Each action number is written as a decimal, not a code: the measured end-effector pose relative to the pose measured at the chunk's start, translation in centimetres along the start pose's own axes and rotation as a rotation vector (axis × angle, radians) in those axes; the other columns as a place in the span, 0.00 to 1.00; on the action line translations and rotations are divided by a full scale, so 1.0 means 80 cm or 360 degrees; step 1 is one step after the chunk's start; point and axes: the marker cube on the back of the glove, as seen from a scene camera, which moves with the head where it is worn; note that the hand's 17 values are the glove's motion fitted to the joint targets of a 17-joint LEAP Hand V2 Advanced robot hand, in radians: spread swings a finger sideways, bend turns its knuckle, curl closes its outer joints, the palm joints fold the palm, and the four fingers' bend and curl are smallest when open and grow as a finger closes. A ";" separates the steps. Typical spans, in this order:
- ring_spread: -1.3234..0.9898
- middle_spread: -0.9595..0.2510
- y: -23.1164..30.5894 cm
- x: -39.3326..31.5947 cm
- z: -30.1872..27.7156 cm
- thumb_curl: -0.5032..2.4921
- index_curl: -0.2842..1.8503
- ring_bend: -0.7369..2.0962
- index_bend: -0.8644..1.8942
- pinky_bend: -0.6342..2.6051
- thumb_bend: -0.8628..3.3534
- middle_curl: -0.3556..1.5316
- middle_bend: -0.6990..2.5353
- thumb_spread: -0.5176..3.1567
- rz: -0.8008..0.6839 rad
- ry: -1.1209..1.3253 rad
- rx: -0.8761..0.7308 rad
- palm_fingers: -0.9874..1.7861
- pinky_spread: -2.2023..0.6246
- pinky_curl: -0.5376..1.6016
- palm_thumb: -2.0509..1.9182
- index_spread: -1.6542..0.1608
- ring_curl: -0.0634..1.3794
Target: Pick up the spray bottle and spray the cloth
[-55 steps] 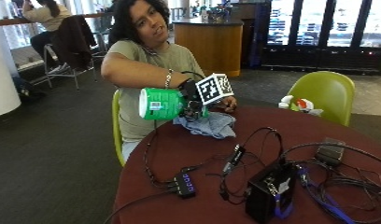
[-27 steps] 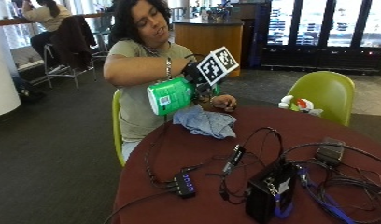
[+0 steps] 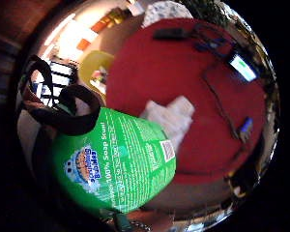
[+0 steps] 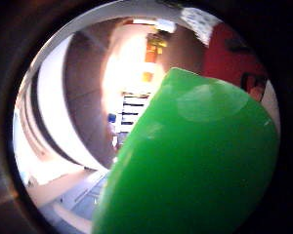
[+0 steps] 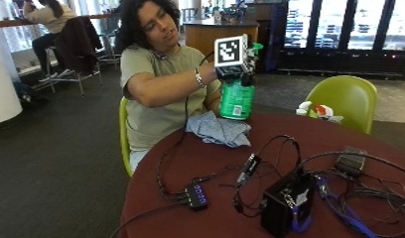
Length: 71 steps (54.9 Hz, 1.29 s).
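One green bottle (image 5: 236,99) hangs upright in the air above the desk's (image 5: 209,163) far edge, gripped near its top by the person's gloved right hand (image 5: 236,73), whose fingers are wrapped round the neck below the sprayer. Just below and beside the bottle, a crumpled blue-grey cloth (image 5: 218,130) lies on the dark red desk near that same far edge, apart from the bottle's base. Toward the near edge sit a small hub (image 5: 196,194), a black box (image 5: 286,207) and a tangle of cables (image 5: 361,193). A green chair (image 5: 348,99) stands behind the desk's far right edge, with a second spray bottle (image 5: 313,110) in front of it. From the little finger side, the bottle's label (image 3: 117,162) fills the area close to the palm, a black strap (image 3: 70,113) curls beside it, and the cloth (image 3: 171,116) lies pale on the red desk (image 3: 217,87) beyond. From the thumb side, the bottle's smooth green body (image 4: 195,165) covers most of the view, very close to the palm.
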 end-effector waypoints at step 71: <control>0.53 0.74 -0.108 0.125 0.134 0.41 0.42 0.39 0.40 0.27 0.18 0.44 0.35 0.32 -0.0090 -0.0056 0.0015 0.61 0.77 0.43 0.72 0.78 0.36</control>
